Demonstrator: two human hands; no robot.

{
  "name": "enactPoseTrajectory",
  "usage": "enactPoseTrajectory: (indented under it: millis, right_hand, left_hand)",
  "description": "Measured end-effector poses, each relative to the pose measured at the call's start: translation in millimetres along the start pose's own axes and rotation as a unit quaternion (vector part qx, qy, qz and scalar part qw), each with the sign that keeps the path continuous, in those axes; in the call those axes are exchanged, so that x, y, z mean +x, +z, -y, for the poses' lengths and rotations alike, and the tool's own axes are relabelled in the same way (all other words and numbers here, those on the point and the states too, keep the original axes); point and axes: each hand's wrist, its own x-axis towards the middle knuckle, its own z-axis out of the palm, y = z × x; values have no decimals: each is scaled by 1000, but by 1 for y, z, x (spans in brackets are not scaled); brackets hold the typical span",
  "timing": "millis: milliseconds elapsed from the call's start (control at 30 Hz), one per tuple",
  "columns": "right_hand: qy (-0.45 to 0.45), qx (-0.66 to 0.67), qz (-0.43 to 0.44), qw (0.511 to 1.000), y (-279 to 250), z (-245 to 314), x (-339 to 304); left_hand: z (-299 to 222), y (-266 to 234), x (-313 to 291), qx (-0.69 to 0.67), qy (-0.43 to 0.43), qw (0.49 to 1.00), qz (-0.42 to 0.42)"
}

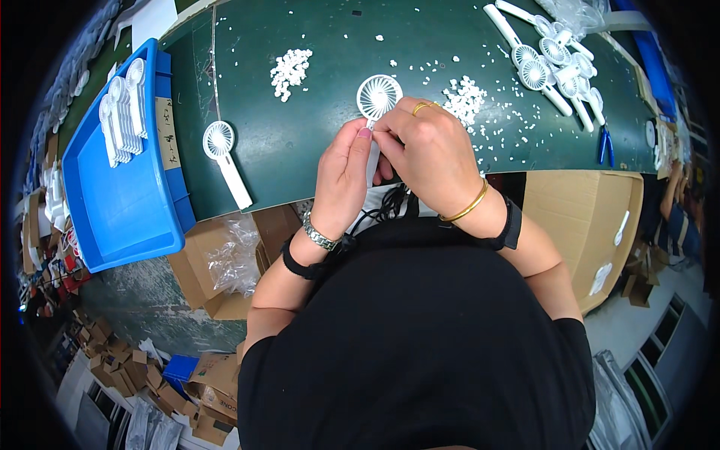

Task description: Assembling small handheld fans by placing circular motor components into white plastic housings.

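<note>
My left hand [347, 161] is closed around the handle of a white handheld fan [379, 96], whose round grille points away from me over the table's near edge. My right hand [427, 146] presses its fingertips together at the neck of that same fan; whether a small part sits between them is hidden. A second white fan piece [227, 165] lies on the green table to the left. Two heaps of small white parts, a left one [290, 73] and a right one [463, 100], lie beyond my hands.
The green table [330, 37] carries scattered white bits. At the left stands a blue tray [112, 202] with stacked white fan pieces [122, 112]. More fan pieces [551, 64] pile up at the far right, near blue-handled cutters [606, 146]. Cardboard boxes [581, 225] stand below the table edge.
</note>
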Motion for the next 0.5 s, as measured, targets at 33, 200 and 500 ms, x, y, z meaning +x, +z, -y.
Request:
enactPoseTrajectory:
  millis: [33, 200, 500]
  right_hand:
    - [1, 1, 0, 1000, 0, -1, 0]
    - [-2, 12, -20, 1000, 0, -6, 3]
    - [169, 270, -5, 948, -2, -23, 3]
  left_hand:
    - [2, -1, 0, 7, 5, 1000, 6]
    - [1, 0, 0, 21, 22, 1000, 6]
    - [-12, -8, -1, -17, -22, 999, 38]
